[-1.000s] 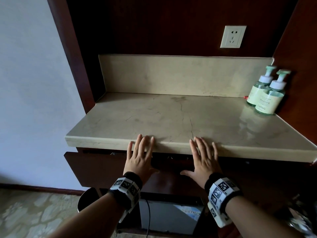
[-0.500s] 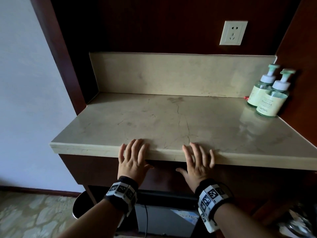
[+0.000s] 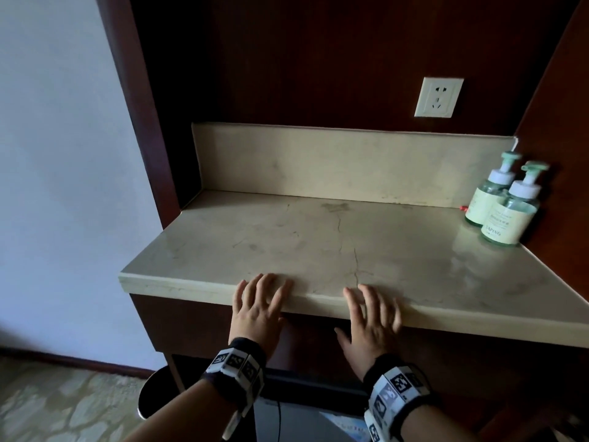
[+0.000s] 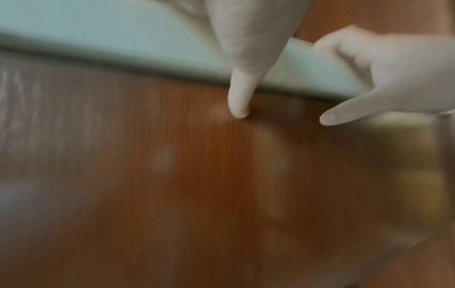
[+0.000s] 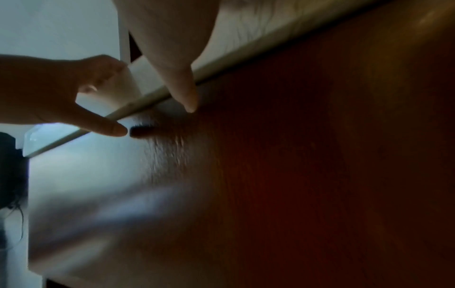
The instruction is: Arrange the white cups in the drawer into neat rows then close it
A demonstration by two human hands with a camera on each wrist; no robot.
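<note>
Both flat palms, the left hand [image 3: 258,309] and right hand [image 3: 371,320], are pressed against the drawer [image 3: 191,320] front, below the worktop [image 3: 318,244] edge. Nothing is grasped. The drawer is judged shut, its long axis across both hands.

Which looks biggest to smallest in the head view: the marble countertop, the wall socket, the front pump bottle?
1. Marble countertop
2. Front pump bottle
3. Wall socket, though it sits farther back, so that gap is unsure.

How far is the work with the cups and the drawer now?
Nearly finished, it seems. The drawer front sits pushed in under the counter, so closing looks done. The left hand and right hand lie flat against it, fingers straight. The cups are hidden, so their rows cannot be checked. Only lifting the hands away seems left.
</note>
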